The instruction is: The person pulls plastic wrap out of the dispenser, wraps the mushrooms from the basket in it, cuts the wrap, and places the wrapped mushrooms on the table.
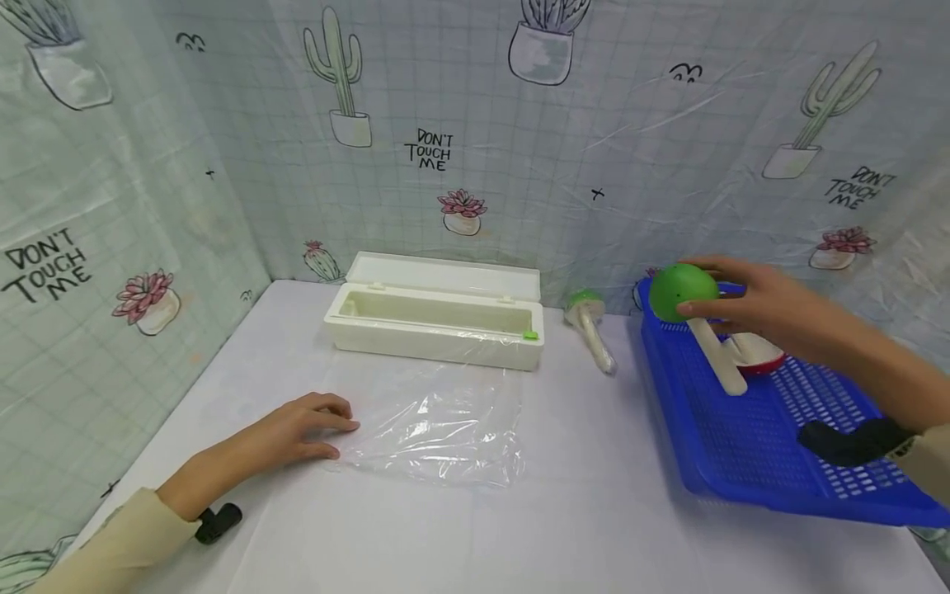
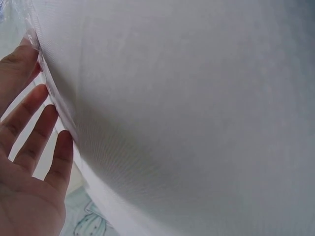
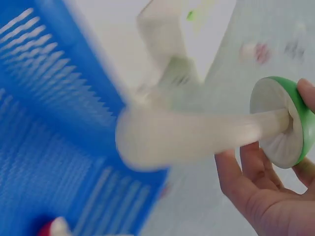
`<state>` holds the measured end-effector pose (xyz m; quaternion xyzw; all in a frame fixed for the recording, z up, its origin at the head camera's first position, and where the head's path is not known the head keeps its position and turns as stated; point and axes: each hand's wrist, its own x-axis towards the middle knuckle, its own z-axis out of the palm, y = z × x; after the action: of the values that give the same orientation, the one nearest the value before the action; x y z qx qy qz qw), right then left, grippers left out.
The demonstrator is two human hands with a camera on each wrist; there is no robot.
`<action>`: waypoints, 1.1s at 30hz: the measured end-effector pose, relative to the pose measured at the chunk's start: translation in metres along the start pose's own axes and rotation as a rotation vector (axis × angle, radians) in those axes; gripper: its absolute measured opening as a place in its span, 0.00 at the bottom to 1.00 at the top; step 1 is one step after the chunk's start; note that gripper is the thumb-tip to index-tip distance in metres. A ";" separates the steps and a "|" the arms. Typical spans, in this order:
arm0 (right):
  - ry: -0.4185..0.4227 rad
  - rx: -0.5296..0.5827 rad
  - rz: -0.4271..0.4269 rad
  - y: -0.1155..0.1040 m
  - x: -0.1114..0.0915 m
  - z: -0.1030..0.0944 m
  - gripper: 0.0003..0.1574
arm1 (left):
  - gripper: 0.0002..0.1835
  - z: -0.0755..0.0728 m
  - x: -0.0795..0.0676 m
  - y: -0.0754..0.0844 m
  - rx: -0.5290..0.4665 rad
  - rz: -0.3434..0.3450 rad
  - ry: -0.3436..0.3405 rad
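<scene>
My right hand (image 1: pixel 750 301) grips a toy mushroom (image 1: pixel 684 293) by its green cap, above the blue basket's left side. The pale stem points down toward the basket in the head view. In the right wrist view, the stem of the same mushroom (image 3: pixel 197 135) reaches across the frame, with thumb and fingers around the cap. On the table, my left hand (image 1: pixel 300 429) rests at the left edge of a clear plastic sheet (image 1: pixel 445 437). Its fingers (image 2: pixel 37 132) look fairly straight in the left wrist view, touching the white surface. A red-capped mushroom (image 1: pixel 753 353) lies in the basket.
The blue basket (image 1: pixel 683 445) stands at the right. A long white box (image 1: pixel 438 334) with its lid raised sits at the back, a small green piece at its right end. Another green-capped mushroom (image 1: pixel 594 334), apparently wrapped in film, lies between them. Printed cloth (image 1: pixel 519 165) hangs behind.
</scene>
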<state>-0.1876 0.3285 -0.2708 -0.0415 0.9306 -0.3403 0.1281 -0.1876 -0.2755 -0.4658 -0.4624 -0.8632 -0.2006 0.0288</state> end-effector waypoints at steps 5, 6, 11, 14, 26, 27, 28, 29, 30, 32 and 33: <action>0.010 -0.071 -0.147 -0.050 0.005 0.037 0.50 | 0.22 -0.002 0.001 0.001 0.010 -0.006 -0.016; 0.002 -0.064 -0.187 -0.057 0.007 0.048 0.49 | 0.22 -0.003 0.001 0.000 0.009 -0.006 -0.019; -0.075 -0.013 -0.341 -0.086 0.023 0.104 0.44 | 0.22 -0.004 0.002 0.001 -0.007 -0.002 -0.015; -0.140 -0.003 -0.419 -0.102 0.034 0.135 0.42 | 0.21 -0.004 0.002 0.003 -0.022 -0.003 -0.023; -0.310 0.008 -0.551 -0.145 0.072 0.246 0.37 | 0.21 -0.003 0.000 0.003 0.011 -0.031 -0.043; -0.322 0.012 -0.556 -0.147 0.073 0.253 0.37 | 0.21 -0.003 0.000 0.003 0.012 -0.023 -0.039; -0.332 0.008 -0.561 -0.149 0.074 0.260 0.37 | 0.21 -0.003 0.000 0.003 0.012 -0.014 -0.033; -0.341 0.009 -0.563 -0.150 0.075 0.266 0.37 | 0.21 -0.003 -0.001 0.003 0.009 -0.005 -0.028; -0.351 0.008 -0.561 -0.151 0.076 0.271 0.37 | 0.21 -0.003 0.000 0.002 0.009 0.004 -0.024; -0.373 -0.011 -0.547 -0.150 0.079 0.280 0.36 | 0.21 -0.003 0.000 0.001 0.003 0.021 -0.017; -0.385 -0.017 -0.534 -0.148 0.081 0.283 0.36 | 0.22 -0.003 0.000 0.001 0.000 0.026 -0.016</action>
<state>-0.1914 0.0256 -0.4004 -0.3489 0.8483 -0.3400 0.2076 -0.1872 -0.2756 -0.4630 -0.4753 -0.8572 -0.1967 0.0247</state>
